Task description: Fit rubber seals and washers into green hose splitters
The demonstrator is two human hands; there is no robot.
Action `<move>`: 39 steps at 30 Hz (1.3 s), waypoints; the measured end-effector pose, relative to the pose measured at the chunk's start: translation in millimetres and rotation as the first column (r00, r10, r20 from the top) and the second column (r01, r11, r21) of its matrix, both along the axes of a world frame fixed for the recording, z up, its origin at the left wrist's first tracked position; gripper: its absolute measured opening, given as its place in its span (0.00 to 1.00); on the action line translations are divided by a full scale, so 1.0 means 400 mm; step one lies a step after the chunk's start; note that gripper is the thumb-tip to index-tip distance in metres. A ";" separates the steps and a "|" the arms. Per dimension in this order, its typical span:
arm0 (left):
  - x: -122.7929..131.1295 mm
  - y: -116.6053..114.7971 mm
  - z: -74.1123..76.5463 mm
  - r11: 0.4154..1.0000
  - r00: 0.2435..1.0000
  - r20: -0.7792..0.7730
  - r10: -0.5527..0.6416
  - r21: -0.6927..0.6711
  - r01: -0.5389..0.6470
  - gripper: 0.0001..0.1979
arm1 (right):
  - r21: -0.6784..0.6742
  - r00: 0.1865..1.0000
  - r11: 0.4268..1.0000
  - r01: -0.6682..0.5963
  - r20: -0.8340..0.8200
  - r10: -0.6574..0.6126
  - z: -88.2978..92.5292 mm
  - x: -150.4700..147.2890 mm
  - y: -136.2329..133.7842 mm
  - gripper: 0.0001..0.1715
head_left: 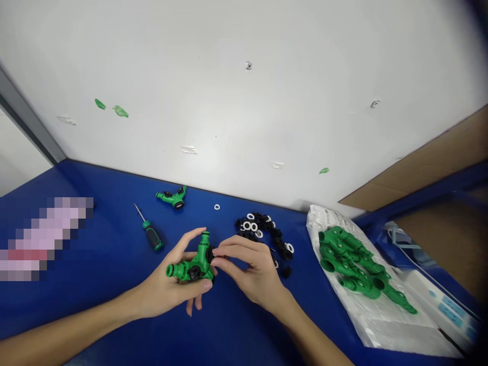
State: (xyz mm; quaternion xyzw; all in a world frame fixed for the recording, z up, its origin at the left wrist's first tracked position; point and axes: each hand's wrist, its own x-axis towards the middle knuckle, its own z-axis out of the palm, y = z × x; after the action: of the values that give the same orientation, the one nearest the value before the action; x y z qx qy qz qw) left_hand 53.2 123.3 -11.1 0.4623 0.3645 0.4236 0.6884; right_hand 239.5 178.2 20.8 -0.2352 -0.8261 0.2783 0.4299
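My left hand (173, 284) is wrapped around a green plastic Y-shaped hose connector (192, 264), held just above the blue table (99, 239). The fingertips of my right hand (249, 267) pinch a small black part (210, 253) against the connector's right side. Behind my right hand lies a heap of black and white rings (263, 231).
A second green connector (172, 197) lies at the back near the white wall, with a green-handled screwdriver (149, 231) and a single white ring (217, 207) nearby. Several green connectors (354, 267) lie on a plastic bag (381, 325) at right. A cardboard box (427, 168) stands far right.
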 end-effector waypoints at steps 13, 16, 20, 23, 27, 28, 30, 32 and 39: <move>0.002 -0.007 0.014 1.000 0.997 -0.078 0.001 -0.020 -0.003 0.42 | -0.052 0.996 0.998 -0.045 0.076 0.049 0.019 0.008 -0.003 0.07; 0.000 -0.011 0.015 1.000 0.997 -0.076 0.006 -0.026 -0.008 0.44 | -0.058 0.997 0.998 -0.024 0.068 0.028 0.016 0.007 -0.006 0.06; -0.009 -0.011 0.018 0.998 0.998 0.033 -0.058 -0.012 0.058 0.45 | -0.059 0.998 0.998 0.007 0.058 -0.004 0.012 0.007 -0.006 0.07; -0.014 -0.005 0.020 0.988 0.981 0.156 -0.112 -0.085 0.126 0.32 | -0.060 0.998 0.998 -0.003 0.061 0.006 0.011 0.008 -0.005 0.08; -0.016 0.003 0.025 0.953 0.918 0.380 -0.118 -0.215 0.212 0.28 | -0.056 0.997 0.998 -0.026 0.067 0.029 0.013 0.009 -0.005 0.08; -0.016 0.003 0.029 0.947 0.895 0.433 -0.103 -0.233 0.222 0.28 | -0.062 0.996 0.998 -0.033 0.075 0.038 0.014 0.009 -0.006 0.08; -0.015 0.003 0.037 0.937 0.859 0.509 -0.062 -0.267 0.226 0.29 | -0.080 0.995 0.996 -0.042 0.089 0.049 0.016 0.008 -0.008 0.08; -0.014 0.002 0.044 0.926 0.841 0.541 -0.024 -0.304 0.222 0.29 | -0.089 0.994 0.995 -0.045 0.094 0.053 0.017 0.007 -0.010 0.08; 0.005 -0.009 0.041 0.941 0.901 0.430 0.053 -0.324 0.100 0.28 | -0.086 0.991 0.996 -0.029 0.129 0.040 0.023 0.001 -0.019 0.07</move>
State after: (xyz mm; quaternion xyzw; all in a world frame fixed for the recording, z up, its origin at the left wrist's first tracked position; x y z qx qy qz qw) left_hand 55.3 119.7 5.4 0.2359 0.2642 0.4382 0.8262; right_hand 239.7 170.8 30.0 -0.2566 -0.8439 0.3042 0.3597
